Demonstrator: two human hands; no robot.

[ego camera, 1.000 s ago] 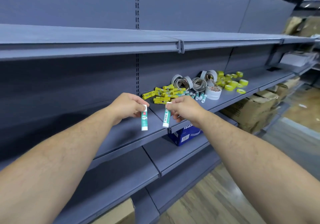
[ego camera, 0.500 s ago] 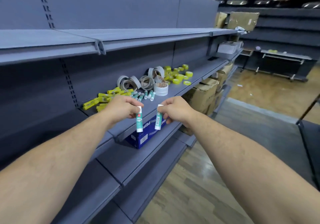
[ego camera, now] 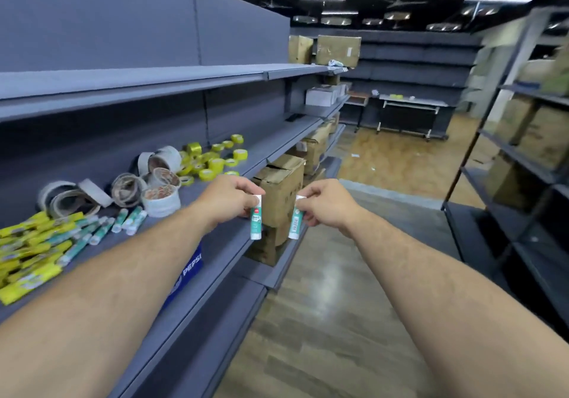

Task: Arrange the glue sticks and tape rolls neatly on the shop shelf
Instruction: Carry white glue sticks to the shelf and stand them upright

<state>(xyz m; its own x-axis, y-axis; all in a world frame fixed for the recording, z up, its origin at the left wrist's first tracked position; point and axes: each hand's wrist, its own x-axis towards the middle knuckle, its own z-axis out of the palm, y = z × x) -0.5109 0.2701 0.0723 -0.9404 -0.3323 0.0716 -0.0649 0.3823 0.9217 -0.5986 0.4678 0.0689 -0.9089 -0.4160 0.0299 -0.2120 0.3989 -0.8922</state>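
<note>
Shelf (ego camera: 215,182) still a jumble of sticks (ego camera: 46,243) and tape (ego camera: 160,179), left hand (ego camera: 231,197) and right hand (ego camera: 326,202) each pinching one stick, barely begun

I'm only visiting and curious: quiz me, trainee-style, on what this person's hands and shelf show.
1. True or false: the left hand pinches a tape roll.
2. The right hand holds: A) a yellow packet, B) a green-and-white plastic glue stick, C) nothing.
3. Which lie farther away on the grey metal shelf: the small yellow tape rolls or the wide grey tape rolls?
Key: 1 false; 2 B; 3 the small yellow tape rolls.
</note>
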